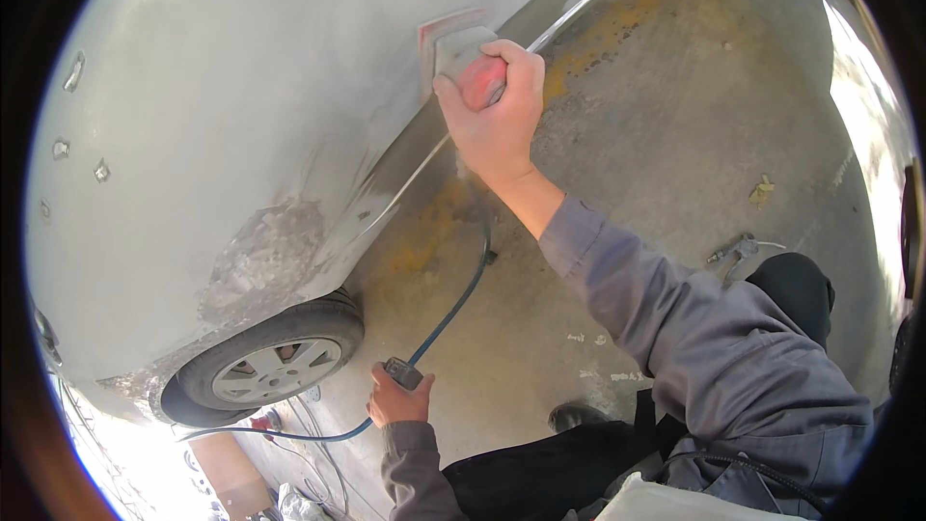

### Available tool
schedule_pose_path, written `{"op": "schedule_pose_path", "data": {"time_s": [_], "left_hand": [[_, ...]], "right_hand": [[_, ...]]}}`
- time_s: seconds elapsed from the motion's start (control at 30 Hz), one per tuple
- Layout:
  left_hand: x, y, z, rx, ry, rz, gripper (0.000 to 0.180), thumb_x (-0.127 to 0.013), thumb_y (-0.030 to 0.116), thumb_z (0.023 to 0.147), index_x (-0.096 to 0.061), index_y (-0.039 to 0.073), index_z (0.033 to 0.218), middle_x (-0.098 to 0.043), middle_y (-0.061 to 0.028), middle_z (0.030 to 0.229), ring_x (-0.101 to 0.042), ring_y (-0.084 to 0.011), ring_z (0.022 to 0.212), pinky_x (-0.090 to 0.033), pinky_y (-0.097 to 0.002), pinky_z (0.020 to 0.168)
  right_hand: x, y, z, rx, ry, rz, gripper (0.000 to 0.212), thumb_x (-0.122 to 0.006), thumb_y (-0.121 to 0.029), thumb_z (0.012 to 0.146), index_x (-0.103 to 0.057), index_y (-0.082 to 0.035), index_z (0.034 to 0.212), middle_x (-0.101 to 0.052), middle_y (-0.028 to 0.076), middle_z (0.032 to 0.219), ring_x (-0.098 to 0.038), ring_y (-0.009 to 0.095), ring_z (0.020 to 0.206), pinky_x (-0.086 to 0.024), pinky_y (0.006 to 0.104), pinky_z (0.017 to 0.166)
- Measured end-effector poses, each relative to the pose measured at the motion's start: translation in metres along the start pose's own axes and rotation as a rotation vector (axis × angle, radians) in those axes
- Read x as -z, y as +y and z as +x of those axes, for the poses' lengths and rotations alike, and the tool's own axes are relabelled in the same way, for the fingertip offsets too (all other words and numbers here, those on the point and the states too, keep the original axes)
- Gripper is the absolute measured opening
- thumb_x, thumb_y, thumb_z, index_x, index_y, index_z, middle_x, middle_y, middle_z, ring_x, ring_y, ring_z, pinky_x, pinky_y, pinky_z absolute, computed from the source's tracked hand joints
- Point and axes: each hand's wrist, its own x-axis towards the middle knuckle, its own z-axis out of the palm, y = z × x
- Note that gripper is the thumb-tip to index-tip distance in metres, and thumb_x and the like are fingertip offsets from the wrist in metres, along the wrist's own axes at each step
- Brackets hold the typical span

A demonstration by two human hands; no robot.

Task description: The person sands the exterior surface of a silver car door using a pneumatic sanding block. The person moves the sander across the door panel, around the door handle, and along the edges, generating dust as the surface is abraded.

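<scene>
My right hand is wrapped around the red top of a sander, its fingers closed over the knob. The sander's grey, red-edged pad lies against the pale, dusty car panel, just above the panel's lower edge. Lower down, my left hand is closed around a small dark boxy piece at the blue hose. The hose runs up toward the sander and also away to the lower left past the hand. Its upper end is hidden behind my right hand and the panel edge.
A wheel sits under the car at lower left, below a rough sanded patch. On the concrete floor lie a small metal tool and a dry leaf. A cardboard piece and cables are at the lower left.
</scene>
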Motion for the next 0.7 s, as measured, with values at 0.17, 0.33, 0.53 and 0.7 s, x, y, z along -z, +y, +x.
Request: {"op": "schedule_pose_path", "data": {"time_s": [0.17,0.33,0.53,0.7], "left_hand": [[0.003,-0.001,-0.004,0.009,-0.003,-0.030,0.097,-0.096,0.047,0.069,-0.050,0.005,0.143,-0.078,-0.0233,0.107,-0.074,-0.0457,0.101,-0.052,-0.0554,0.096],[-0.005,-0.016,-0.005,-0.012,0.002,-0.004,0.096,-0.097,0.046,0.068,-0.051,0.004,0.142,-0.078,-0.0226,0.107,-0.075,-0.0454,0.100,-0.053,-0.0550,0.095],[-0.001,-0.023,-0.007,0.025,-0.021,-0.048,0.096,-0.097,0.045,0.067,-0.052,0.003,0.141,-0.078,-0.0231,0.110,-0.075,-0.0430,0.105,-0.053,-0.0543,0.097],[0.003,-0.025,-0.010,0.035,-0.040,-0.051,0.097,-0.097,0.046,0.067,-0.052,0.003,0.142,-0.078,-0.0234,0.111,-0.075,-0.0437,0.105,-0.053,-0.0538,0.098]], "right_hand": [[-0.002,0.002,0.006,-0.064,0.115,-0.031,0.059,-0.093,-0.014,0.076,-0.059,-0.007,0.124,-0.058,0.014,0.118,-0.056,0.035,0.110,-0.051,0.0450,0.092],[-0.003,-0.013,-0.019,0.035,-0.042,-0.005,0.056,-0.091,-0.013,0.077,-0.059,-0.005,0.123,-0.057,0.015,0.120,-0.056,0.036,0.111,-0.050,0.0446,0.093],[-0.013,-0.024,-0.034,0.017,0.002,0.013,0.058,-0.092,-0.012,0.076,-0.059,-0.005,0.123,-0.057,0.015,0.114,-0.055,0.037,0.110,-0.049,0.0444,0.094],[-0.014,-0.019,-0.034,0.038,0.028,0.004,0.058,-0.092,-0.010,0.074,-0.060,-0.005,0.122,-0.056,0.015,0.111,-0.056,0.038,0.106,-0.048,0.0456,0.090]]}}
